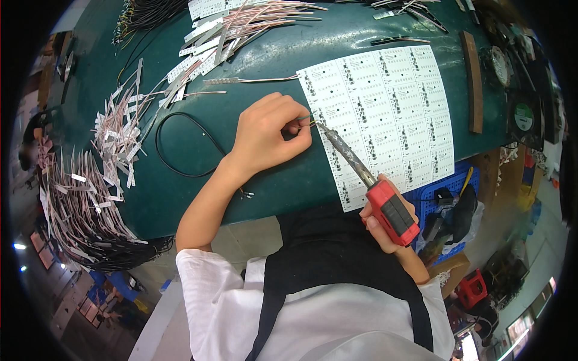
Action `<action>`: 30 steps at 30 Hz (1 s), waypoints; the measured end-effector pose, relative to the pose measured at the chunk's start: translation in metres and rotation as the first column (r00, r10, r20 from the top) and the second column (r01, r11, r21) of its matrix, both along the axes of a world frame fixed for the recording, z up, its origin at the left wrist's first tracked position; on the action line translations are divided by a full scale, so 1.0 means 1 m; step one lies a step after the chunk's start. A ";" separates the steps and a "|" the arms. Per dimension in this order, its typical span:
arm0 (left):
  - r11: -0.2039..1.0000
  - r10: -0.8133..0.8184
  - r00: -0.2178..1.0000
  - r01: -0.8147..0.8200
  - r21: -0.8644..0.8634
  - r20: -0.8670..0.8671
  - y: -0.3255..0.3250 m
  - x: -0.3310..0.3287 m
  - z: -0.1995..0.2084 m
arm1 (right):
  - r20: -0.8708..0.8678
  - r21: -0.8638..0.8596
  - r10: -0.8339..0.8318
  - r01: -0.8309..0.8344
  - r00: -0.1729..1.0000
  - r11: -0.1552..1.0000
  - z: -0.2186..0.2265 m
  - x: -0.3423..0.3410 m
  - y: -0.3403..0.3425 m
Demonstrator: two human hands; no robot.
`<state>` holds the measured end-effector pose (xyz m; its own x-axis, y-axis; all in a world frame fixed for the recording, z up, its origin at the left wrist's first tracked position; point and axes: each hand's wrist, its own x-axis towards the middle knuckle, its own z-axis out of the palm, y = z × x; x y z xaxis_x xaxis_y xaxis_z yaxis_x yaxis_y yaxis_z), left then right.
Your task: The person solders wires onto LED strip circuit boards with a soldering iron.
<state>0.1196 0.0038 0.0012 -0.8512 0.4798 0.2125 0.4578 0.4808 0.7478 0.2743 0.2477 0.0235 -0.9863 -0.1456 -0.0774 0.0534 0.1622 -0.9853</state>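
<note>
My left hand (271, 129) pinches thin coloured wires (308, 123) at the left edge of a white sheet of circuit boards (385, 114). A black cable (159, 144) lies in a loop on the table and passes under my left wrist. One end of it, with short bare wires, shows by my forearm. My right hand (391, 222) is wrapped round the red and black handle of a soldering iron (355, 159). Its shaft slants over the sheet, and the tip is at the wire ends. Whether the tip touches them is too small to tell.
The green table (271, 198) holds a pile of LED strips with wires (223, 36) at the back and more bundles (84, 198) at the left. A wooden bar (472, 81) lies right of the sheet. Below the table's right edge stands a blue basket (428, 195) with odds and ends.
</note>
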 end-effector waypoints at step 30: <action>1.000 0.003 0.991 0.002 0.030 -0.137 0.002 0.011 0.005 | 0.026 -0.190 -0.072 0.076 0.997 0.979 -0.012 0.014 0.005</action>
<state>0.1304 0.0058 0.0066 -0.8134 0.4711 0.3412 0.5564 0.4592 0.6925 0.2882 0.2523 0.0117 -0.9936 -0.0858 -0.0739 0.0770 -0.0334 -0.9965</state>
